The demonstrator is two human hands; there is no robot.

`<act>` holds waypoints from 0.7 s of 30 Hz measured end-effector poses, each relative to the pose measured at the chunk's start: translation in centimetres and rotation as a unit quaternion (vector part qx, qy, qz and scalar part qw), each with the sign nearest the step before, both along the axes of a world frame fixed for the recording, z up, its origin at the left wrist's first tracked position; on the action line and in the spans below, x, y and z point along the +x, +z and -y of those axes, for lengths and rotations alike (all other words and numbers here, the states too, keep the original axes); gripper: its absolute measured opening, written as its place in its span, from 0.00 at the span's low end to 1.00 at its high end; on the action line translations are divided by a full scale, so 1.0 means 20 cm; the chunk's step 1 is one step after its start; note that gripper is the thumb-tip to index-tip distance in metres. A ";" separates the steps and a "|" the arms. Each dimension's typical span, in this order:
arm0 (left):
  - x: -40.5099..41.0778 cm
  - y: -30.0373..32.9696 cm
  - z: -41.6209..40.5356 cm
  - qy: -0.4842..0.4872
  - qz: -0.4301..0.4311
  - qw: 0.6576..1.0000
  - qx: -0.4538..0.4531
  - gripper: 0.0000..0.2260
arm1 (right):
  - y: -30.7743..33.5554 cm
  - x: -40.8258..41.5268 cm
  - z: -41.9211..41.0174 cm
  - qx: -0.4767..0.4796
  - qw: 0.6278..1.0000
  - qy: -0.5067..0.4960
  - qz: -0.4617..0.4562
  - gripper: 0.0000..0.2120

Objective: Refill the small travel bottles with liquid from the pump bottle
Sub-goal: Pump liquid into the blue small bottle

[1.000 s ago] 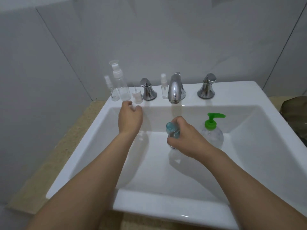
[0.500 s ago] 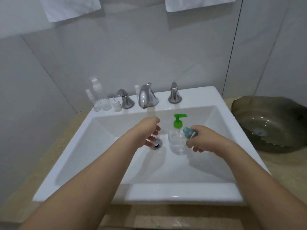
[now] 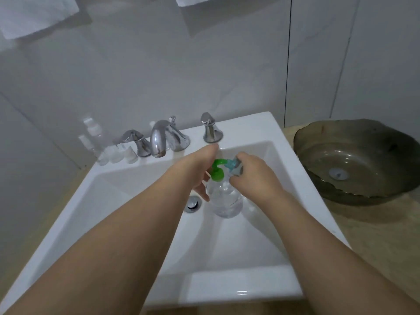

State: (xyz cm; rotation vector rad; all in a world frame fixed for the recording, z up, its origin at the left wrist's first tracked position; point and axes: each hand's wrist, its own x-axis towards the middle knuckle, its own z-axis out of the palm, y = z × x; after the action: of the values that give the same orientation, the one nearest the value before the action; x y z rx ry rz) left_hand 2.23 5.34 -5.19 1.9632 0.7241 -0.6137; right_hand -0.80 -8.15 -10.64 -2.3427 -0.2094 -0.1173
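Note:
A clear pump bottle (image 3: 226,197) with a green pump head (image 3: 217,170) stands in the white sink (image 3: 238,289), just right of the drain. My right hand (image 3: 252,178) grips a small blue-tinted travel bottle (image 3: 233,165) and holds it right at the pump's spout. My left hand (image 3: 195,171) lies against the pump bottle's left side at the neck, thumb raised, fingers fairly straight. Several clear travel bottles (image 3: 95,142) stand on the sink's back left ledge; they look blurred.
A chrome faucet (image 3: 159,142) with two handles (image 3: 210,130) lines the back ledge. The drain (image 3: 193,203) sits left of the pump bottle. A dark glass bowl basin (image 3: 356,160) rests on the beige counter at right. White towels (image 3: 38,14) hang on the wall above.
My left hand came back from the ledge's travel bottles and across to the pump bottle's neck. My right hand carried the blue travel bottle rightward up to the spout.

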 end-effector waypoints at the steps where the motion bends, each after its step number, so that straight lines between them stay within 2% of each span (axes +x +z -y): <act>1: 0.01 0.00 0.00 -0.003 -0.007 1.000 0.000 0.25 | 0.00 0.00 -0.01 0.002 1.000 0.007 0.005 0.10; 5: 0.02 0.00 0.00 -0.011 -0.015 1.000 -0.002 0.28 | -0.01 0.00 -0.01 0.011 1.000 0.015 0.016 0.11; 9: 0.02 0.01 0.02 -0.019 -0.015 1.000 0.020 0.26 | -0.01 -0.01 -0.01 0.022 1.000 0.019 0.009 0.13; 14: 0.00 0.00 0.04 -0.040 -0.003 0.998 0.048 0.22 | -0.01 -0.01 -0.01 0.040 0.998 0.036 0.010 0.10; 21: 0.04 -0.07 -0.01 -0.061 0.022 0.996 0.064 0.21 | -0.01 0.00 -0.03 0.034 0.999 0.040 0.004 0.08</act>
State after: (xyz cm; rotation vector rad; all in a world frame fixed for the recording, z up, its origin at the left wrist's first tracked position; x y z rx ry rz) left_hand 3.11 5.52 -6.58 2.1456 0.6333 -0.6082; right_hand -0.83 -7.64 -10.88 -2.2624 -0.2993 -0.0939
